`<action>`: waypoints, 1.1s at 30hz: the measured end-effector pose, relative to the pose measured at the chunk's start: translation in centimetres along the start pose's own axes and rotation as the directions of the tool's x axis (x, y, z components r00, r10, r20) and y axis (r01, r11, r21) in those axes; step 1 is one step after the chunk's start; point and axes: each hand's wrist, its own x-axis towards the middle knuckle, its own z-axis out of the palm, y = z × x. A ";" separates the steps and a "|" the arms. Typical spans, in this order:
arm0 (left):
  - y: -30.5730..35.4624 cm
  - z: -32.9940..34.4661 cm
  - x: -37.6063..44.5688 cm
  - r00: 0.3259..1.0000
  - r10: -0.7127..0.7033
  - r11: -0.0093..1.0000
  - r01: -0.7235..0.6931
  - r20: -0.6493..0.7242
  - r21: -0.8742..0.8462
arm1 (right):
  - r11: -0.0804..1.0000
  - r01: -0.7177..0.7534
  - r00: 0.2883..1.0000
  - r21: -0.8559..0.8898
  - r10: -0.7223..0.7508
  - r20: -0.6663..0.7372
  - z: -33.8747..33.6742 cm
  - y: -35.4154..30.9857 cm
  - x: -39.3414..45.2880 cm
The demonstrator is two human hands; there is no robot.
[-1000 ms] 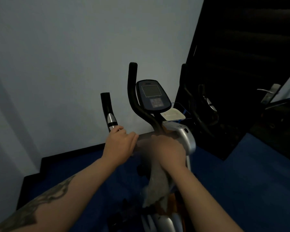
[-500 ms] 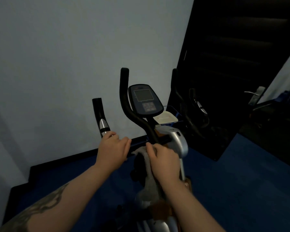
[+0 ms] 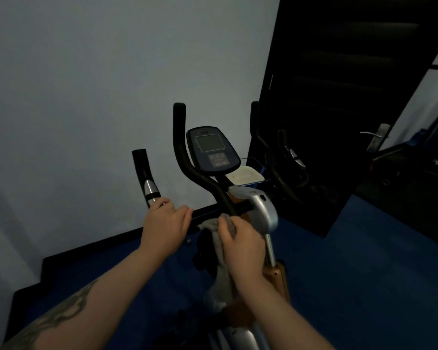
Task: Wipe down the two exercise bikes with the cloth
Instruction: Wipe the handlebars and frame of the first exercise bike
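The right hand (image 3: pixel 243 245) is curled around a grey cloth (image 3: pixel 221 269), pressing its upper end against the black handlebar (image 3: pixel 200 173) where the bar meets the silver stem (image 3: pixel 261 210) of the nearer exercise bike (image 3: pixel 268 251); the rest of the cloth hangs down below the wrist, in front of the bike's post. Just to its left, the left hand (image 3: pixel 165 224) grips the lower end of the side handle (image 3: pixel 146 173), fingers wrapped over it below the silver band. Above both hands sits the bike's console (image 3: pixel 211 149), its screen dark, tilted toward the camera. Behind the console a pale tray (image 3: pixel 244 176) rests on a wire rack. To the right, the second exercise bike (image 3: pixel 286 165) stands in deep shadow against a dark door (image 3: pixel 339 97). Blue floor (image 3: pixel 352 274) spreads under both bikes, and a pale wall (image 3: pixel 86 84) rises behind
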 end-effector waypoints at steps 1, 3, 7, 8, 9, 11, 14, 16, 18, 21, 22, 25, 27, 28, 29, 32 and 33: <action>0.0 0.0 0.0 1.000 0.002 1.000 -0.002 0.002 -0.001 | 0.998 0.021 0.997 -0.051 -0.025 -0.074 0.5 0.0 -1.0; 0.2 -0.1 0.0 1.000 -0.004 1.000 0.004 0.001 -0.005 | 0.959 0.143 0.972 -0.244 -0.183 -0.147 1.0 0.2 -1.5; 0.3 -0.3 0.1 1.000 -0.010 1.000 0.010 -0.006 -0.003 | 0.923 0.215 0.952 -0.318 -0.126 0.279 -0.9 -0.4 2.7; 0.3 -0.3 0.1 1.000 -0.008 1.000 0.008 0.000 0.001 | 0.937 0.185 0.928 -0.297 -0.067 0.366 -1.3 -0.6 3.5; 0.3 -0.4 0.1 1.000 -0.005 1.000 0.005 0.007 0.005 | 0.952 0.152 0.915 -0.265 -0.035 0.401 -1.5 -0.6 3.9; 0.2 -0.5 0.1 0.999 -0.006 1.000 0.006 0.031 0.008 | 0.985 0.061 0.954 -0.159 -0.011 0.298 -1.3 -0.6 3.3; 0.3 -0.4 0.1 0.999 -0.030 1.000 0.031 0.044 -0.005 | 0.997 -0.060 0.995 0.041 0.063 -0.078 0.2 -0.3 -0.5; 0.4 -0.4 0.2 0.999 -0.025 1.000 0.025 0.042 -0.010 | 0.999 -0.021 0.976 -0.045 0.010 -0.218 1.3 -0.4 -2.2; 0.4 -0.4 0.2 0.999 -0.011 1.000 0.012 0.037 -0.009 | 0.972 0.076 0.980 -0.224 -0.115 -0.165 1.1 -0.3 -1.8; 0.3 -0.6 0.2 0.999 -0.022 0.999 0.023 0.038 -0.025 | 0.944 0.176 0.972 -0.277 -0.123 0.198 -0.7 0.0 1.7; 0.3 -0.6 0.1 0.999 -0.024 0.999 0.025 0.038 -0.023 | 0.966 0.140 0.956 -0.219 -0.074 0.282 -1.3 0.0 2.6; 0.4 -0.9 0.3 0.998 -0.017 1.000 0.018 0.055 -0.012 | 0.999 -0.027 0.979 -0.017 0.030 0.201 -1.5 0.0 2.2; 0.4 -1.0 0.2 0.997 -0.016 1.000 0.017 0.069 -0.005 | 0.964 -0.151 0.987 0.219 0.159 -0.016 0.0 0.0 -0.8; 0.4 -1.1 0.2 0.997 -0.013 1.000 0.014 0.075 -0.008 | 0.921 -0.197 0.966 0.337 0.241 -0.095 0.7 -0.3 -2.4; 0.4 -1.2 0.3 0.997 -0.007 1.000 0.008 0.078 -0.015 | 0.880 -0.229 0.940 0.416 0.311 -0.139 1.3 -0.7 -3.4; 0.4 -1.3 0.4 0.997 0.001 1.000 0.001 0.084 -0.024 | 0.882 -0.298 0.931 0.366 0.353 -0.093 1.0 -1.1 -2.4; 0.4 -1.3 0.4 0.996 0.002 1.000 0.000 0.085 -0.027 | 0.922 -0.291 0.951 0.257 0.307 -0.026 0.4 -1.0 -1.3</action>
